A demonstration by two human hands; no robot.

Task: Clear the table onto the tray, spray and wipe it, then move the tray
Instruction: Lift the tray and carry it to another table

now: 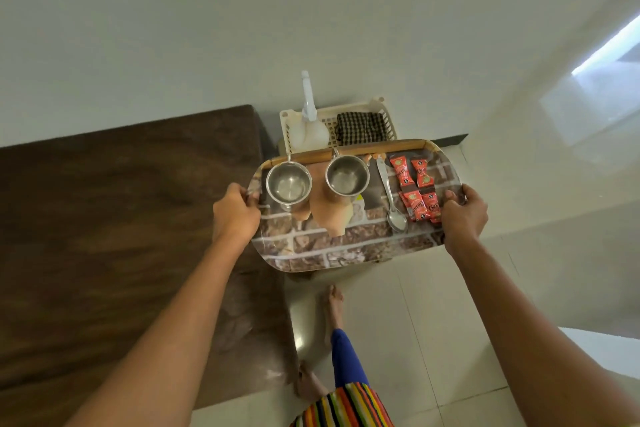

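Glossy printed plastic, maybe melamine, is my guess for the tray (pixel 346 253), with a stone-wall pattern on it. The left hand (pixel 235 211) curls its fingers round one short end and the right hand (pixel 464 215) does the same at the other, thumbs on top of the rim. That's the right place to hold it, wide apart and level. It sits off the right end of the brown wood-look surface (pixel 121 201), over the tiled floor (pixel 433 322). I can't tell if something underneath is taking the weight.

The tray itself looks stiff and light, but slick, so the load is the worry. Two steel cups (pixel 287 184) stand near the far edge and would slide or tip if it tilts. A crumpled tan napkin (pixel 329 215) lies between them, weighing nothing. The spoon (pixel 391 198) lies loose and would skate. The red sachets (pixel 415 187) sit right by the right thumb.

As for writing, the sachets carry white script and a round green badge, too blurry for me to read. No brand shows on the cups.

Just behind the tray there's a pale plastic basket (pixel 381 107) holding a white spray bottle (pixel 308 121), no label visible, and a folded checked cloth (pixel 360 126).
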